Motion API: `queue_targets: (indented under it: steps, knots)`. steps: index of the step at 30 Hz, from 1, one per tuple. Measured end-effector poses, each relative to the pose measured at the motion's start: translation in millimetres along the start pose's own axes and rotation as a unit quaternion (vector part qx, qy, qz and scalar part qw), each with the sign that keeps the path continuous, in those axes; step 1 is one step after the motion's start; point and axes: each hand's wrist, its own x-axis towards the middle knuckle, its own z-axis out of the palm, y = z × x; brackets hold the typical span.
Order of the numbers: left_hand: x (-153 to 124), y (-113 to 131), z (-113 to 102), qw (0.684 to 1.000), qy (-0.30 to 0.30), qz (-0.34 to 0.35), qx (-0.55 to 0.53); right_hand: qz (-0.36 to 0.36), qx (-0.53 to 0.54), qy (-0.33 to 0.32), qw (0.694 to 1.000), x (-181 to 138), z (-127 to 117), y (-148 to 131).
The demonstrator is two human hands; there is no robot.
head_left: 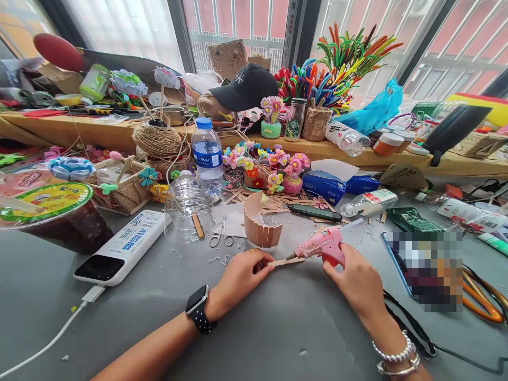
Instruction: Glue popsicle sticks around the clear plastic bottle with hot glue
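Note:
My left hand (pixel 248 272) pinches one end of a flat wooden craft stick (pixel 286 262) low over the grey table. In my right hand (pixel 355 280) is a pink hot glue gun (pixel 321 243), its metal nozzle pointing left at the stick's far end. Whether the tip touches the stick I cannot tell. A clear glue stick juts from the gun's back. Just beyond my hands stands a curved piece (pixel 262 227) made of wooden sticks side by side, taller at its left. Small scissors (pixel 223 234) lie to its left.
A cut clear plastic bottle (pixel 188 211), a water bottle (pixel 207 159) and a white power bank (pixel 123 246) stand or lie to the left. Loose craft sticks (pixel 238 196) and a green utility knife (pixel 315 212) lie behind. At right are a phone (pixel 399 267) and orange-handled pliers (pixel 482 299).

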Motion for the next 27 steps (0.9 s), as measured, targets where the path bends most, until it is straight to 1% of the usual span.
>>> queue_targets:
  steps: [11,16,20,27]
  knots:
    - [0.2,-2.4,2.3,1.0,-0.002,-0.001,-0.001,-0.043,0.021,0.047,0.998,-1.5,1.8,-1.4]
    - [0.2,-2.7,2.6,1.0,-0.001,0.004,-0.002,-0.064,0.023,0.054,0.996,-2.0,2.7,-2.1]
    - [0.0,-3.4,3.1,1.0,0.003,0.003,-0.003,-0.085,0.015,0.074,0.994,-2.6,3.4,-1.7]
    - [0.1,-1.4,2.2,1.0,0.005,-0.008,0.003,-0.1,0.016,0.087,0.991,-2.7,3.1,-1.5]
